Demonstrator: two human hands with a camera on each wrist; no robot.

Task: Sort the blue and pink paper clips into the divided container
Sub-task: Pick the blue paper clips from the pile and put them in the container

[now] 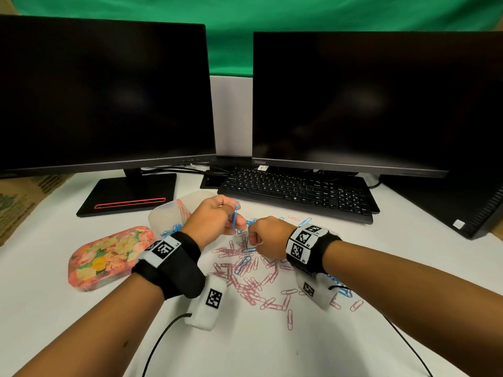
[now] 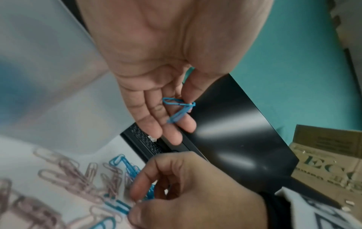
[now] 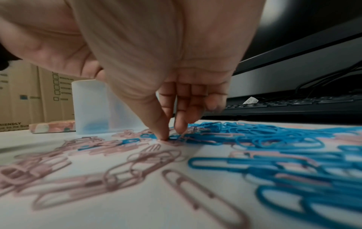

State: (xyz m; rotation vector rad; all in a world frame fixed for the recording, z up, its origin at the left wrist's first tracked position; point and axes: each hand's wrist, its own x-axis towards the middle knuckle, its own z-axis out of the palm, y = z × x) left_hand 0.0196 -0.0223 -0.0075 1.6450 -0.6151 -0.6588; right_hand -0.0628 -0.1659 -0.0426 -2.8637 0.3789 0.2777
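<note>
Pink paper clips nearest, loose on desk. Right hand curled, fingertips pinching at blue paper clips in pile, likely next pick. Left hand pinches blue clip pair raised beside divided container, presumably for drop into blue side.

Head overhead; wrists close (clips shared)
</note>
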